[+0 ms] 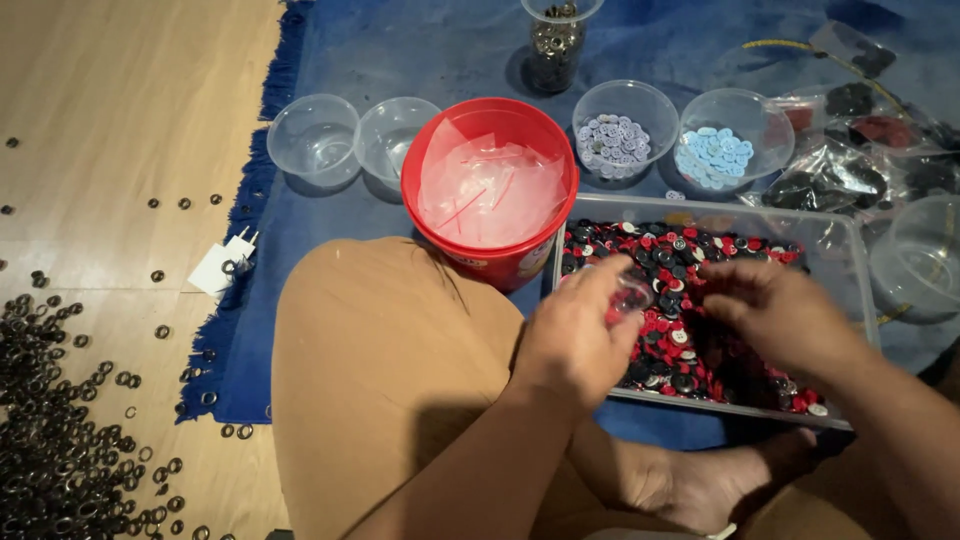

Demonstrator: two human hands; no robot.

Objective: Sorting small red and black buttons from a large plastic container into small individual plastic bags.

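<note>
Buttons [690, 300] fill the clear tray [850, 240]; left hand [575, 335] fingers pinch a small clear bag [632, 293], right hand [775, 310] fingers curl loosely above them.

Floor [120, 90]: light wood boards, warm indoor light. Rug [420, 50]: blue, fringed left edge, laid over boards. Small dark metal rings [50, 440] scattered at lower left.

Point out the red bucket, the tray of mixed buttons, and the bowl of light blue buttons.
red bucket [432, 215]: head view, left wall.
tray of mixed buttons [858, 262]: head view, right rim.
bowl of light blue buttons [733, 104]: head view, far wall.
</note>
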